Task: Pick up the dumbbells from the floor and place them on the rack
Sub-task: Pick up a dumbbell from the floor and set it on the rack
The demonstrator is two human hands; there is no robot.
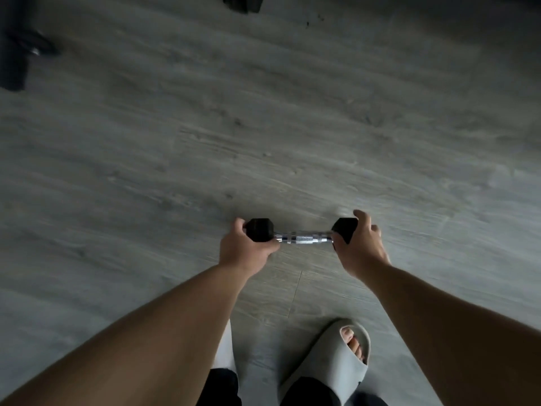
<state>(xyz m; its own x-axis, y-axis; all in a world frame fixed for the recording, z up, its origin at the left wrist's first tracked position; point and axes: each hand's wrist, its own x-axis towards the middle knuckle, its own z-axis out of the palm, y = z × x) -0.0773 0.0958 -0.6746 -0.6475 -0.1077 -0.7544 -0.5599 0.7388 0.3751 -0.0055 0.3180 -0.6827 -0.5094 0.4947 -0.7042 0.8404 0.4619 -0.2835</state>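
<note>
Dumbbell (301,234) held level in the lower middle of the view, over the grey wood-look floor (263,127); whether lifted or resting cannot be told for sure. Small, with two black six-sided heads and a short chrome handle, knurled at the middle, bare and shining between the two grips. Left hand (244,249) clamped around the left head, fingers wrapped over its top and thumb along the inner edge by the handle. Right hand (358,243) closed on the right head from the near side, thumb at the handle end, fingers curled over the far face, one finger lifted off. Both forearms reaching forward and down from the bottom corners. Below the handle, between the arms, a grey open-toe slipper (336,358) on the right foot, with dark trouser hems at the bottom edge; part of a second slipper showing behind the left forearm. Wide open floor ahead and to both sides, blurred by motion. Far off, a dark upright shape (17,54) at the upper left edge and another dark object (243,2) at the top edge, both too dim and smeared to name.
</note>
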